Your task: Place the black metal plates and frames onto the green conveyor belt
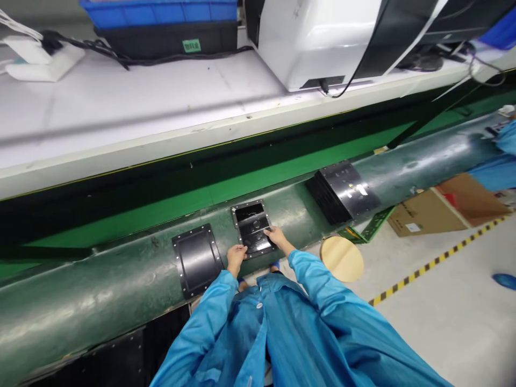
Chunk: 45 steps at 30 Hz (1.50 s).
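Note:
A black rectangular panel with a rim of small light dots like rivet heads (253, 221) lies on the green work surface in front of me. Its face is glossy and carries reflections. My left hand (236, 259) pinches the panel's lower left corner, with thumb and fingers drawn together. At the lower right side, my right hand (277, 238) holds the edge, its fingertips reaching onto the glossy face. A second black panel (197, 260), bowed and dotted round its border, rests to the left. Right of my hands sits a stack of similar black panels (349, 191).
Behind the green surface (153, 274) runs a raised white shelf (169, 97) bearing a blue bin (161, 13), a white machine (318, 43) and cables. A round wooden stool top (342, 258) and a cardboard box (427, 212) stand at right. Another person's blue sleeve (494, 166) shows far right.

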Tool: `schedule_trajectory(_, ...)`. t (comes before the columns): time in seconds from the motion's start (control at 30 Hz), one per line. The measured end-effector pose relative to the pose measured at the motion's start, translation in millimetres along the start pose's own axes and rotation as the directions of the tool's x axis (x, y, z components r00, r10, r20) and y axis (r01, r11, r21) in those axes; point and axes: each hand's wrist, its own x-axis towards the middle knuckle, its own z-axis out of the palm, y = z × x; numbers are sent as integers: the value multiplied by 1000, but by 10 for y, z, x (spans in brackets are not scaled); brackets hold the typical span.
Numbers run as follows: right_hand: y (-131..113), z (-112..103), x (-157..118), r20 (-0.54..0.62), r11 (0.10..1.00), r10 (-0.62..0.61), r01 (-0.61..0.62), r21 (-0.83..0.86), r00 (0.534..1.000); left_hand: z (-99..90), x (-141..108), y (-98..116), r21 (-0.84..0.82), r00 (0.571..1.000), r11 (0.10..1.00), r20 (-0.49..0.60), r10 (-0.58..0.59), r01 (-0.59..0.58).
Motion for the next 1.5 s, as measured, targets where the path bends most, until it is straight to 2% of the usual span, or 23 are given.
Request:
schedule_trajectory(0.27,20,44,-77,-85,988,13,-26,-153,996,98,-152,0,-44,998,999,-58,-32,30)
schedule_trajectory(0.43,8,32,-137,-109,982,1,-21,-187,994,146,-171,67,-32,993,998,-108,-55,52)
schedule_trajectory(0.5,53,39,-219,-103,988,-60,44,-146,993,94,-248,70,-41,993,998,-104,-56,52)
schedule_trajectory(0.6,166,57,-377,-49,990,-143,143,2,989,-51,-469,11,-73,996,996,-67,-53,48)
schedule_trajectory(0.7,249,82,-502,68,975,-149,135,178,986,-204,-694,-73,-186,998,981,-41,-54,45)
schedule_trajectory(0.8,249,94,-555,154,951,-147,97,293,977,-302,-779,-95,-257,998,965,-24,-50,42)
schedule_trajectory(0.9,205,71,-543,167,950,-151,96,298,974,-328,-730,-50,-265,999,964,-48,10,-23)
schedule_trajectory(0.97,173,41,-499,161,969,-147,109,221,976,-309,-666,-16,-263,995,961,-74,64,-81)
schedule_trajectory(1.13,100,-29,-283,-11,988,-140,139,-62,990,-130,-486,20,-138,994,985,-47,96,-102)
schedule_trajectory(1.23,84,-40,-171,-54,987,-87,78,-143,995,9,-369,24,-66,992,992,-77,102,-107)
schedule_trajectory(1.33,90,-38,-115,-77,988,-34,21,-153,996,105,-260,18,-22,990,996,-110,84,-87)
schedule_trajectory(1.5,45,-61,-82,-143,975,43,-73,-209,989,147,-149,0,138,979,990,-194,68,-42)
